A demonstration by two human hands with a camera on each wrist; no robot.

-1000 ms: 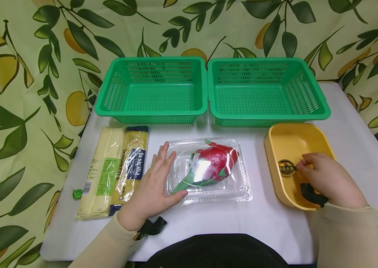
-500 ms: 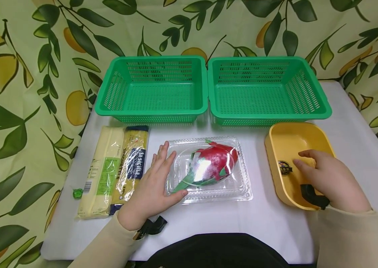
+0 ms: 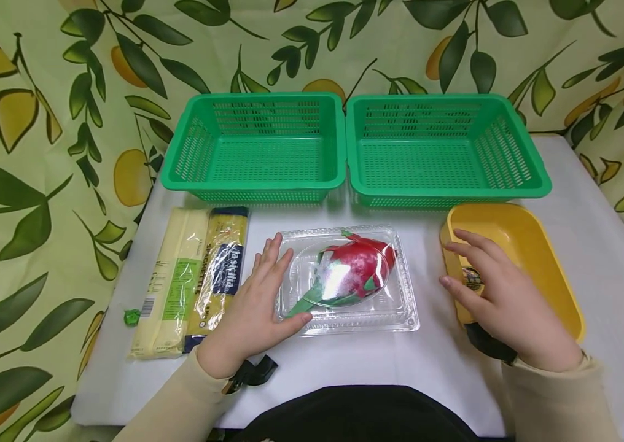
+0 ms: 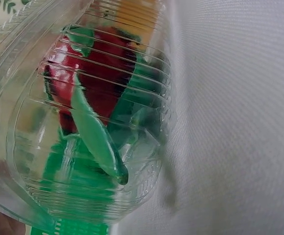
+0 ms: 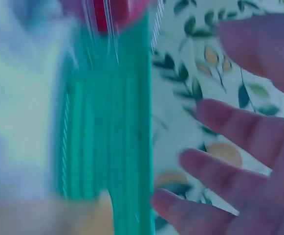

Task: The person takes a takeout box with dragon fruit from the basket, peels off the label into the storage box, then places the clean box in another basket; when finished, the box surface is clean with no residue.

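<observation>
A clear plastic clamshell box (image 3: 403, 316) lies mid-table, with a red dragon fruit (image 3: 358, 261) with green scales inside it. The left wrist view shows the dragon fruit (image 4: 93, 83) through the ribbed wall. Straight fingers of my left hand (image 3: 245, 316) lie along the box's left edge, thumb over its front corner. On the right, my right hand (image 3: 505, 294) hovers over the left side of a yellow plastic tub (image 3: 522, 230), fingers spread and holding nothing. A round black label (image 3: 472, 278) with a fruit picture sits inside the tub's left side, partly hidden by the hand.
Two green plastic baskets, one left (image 3: 268, 162) and one right (image 3: 422, 162), stand side by side at the back. Two packs, a pale one (image 3: 171, 282) and a spaghetti pack (image 3: 218, 270), lie left of the box. A small green scrap (image 3: 132, 317) lies beside them.
My right fingers have left the label, opened out, and moved left and up over the tub's rim. The tub stays in place; its label shows less. The left hand has not moved.
</observation>
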